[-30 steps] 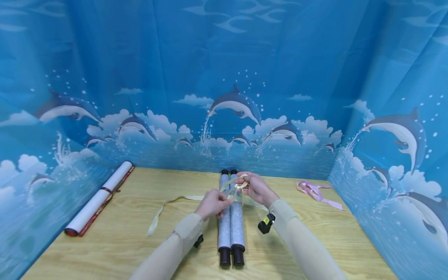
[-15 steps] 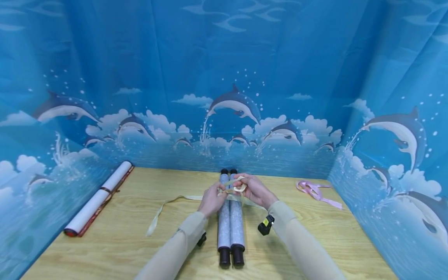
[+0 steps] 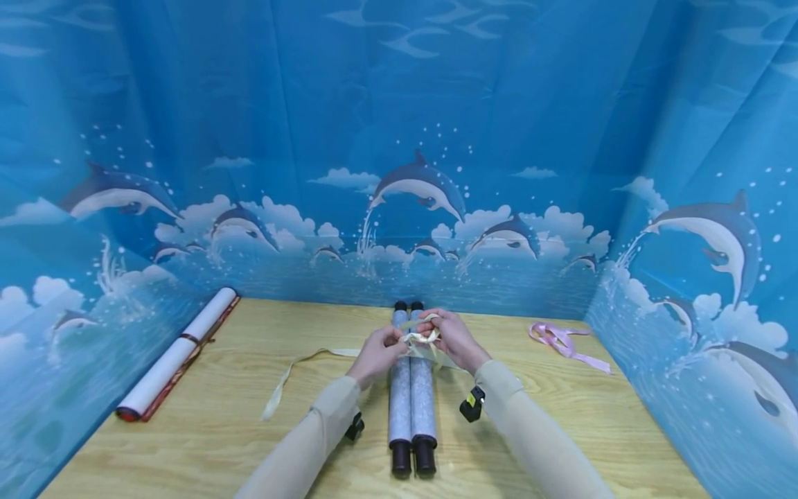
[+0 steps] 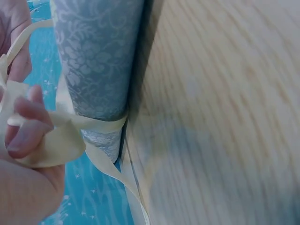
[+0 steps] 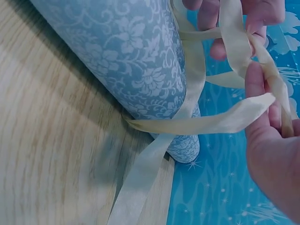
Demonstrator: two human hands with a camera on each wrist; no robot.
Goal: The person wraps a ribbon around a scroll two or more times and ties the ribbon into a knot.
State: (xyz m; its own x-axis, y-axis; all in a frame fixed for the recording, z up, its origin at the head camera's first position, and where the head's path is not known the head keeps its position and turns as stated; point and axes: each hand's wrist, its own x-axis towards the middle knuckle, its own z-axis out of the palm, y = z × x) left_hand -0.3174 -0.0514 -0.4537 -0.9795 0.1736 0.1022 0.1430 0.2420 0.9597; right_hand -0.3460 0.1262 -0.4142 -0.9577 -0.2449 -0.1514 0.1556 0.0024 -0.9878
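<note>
Your left hand and right hand each have a pinching grip on the cream ribbon, held over two patterned scrolls set side by side on the worktop, probably so it can circle both.

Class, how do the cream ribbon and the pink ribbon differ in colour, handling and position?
The cream ribbon is pale yellowish; the pink ribbon leans lilac. The left hand and right hand hold the cream ribbon; no hand touches the pink ribbon. The cream ribbon crosses the blue scrolls, while the pink ribbon lies loose on the table. Both are long, flat strips.
</note>
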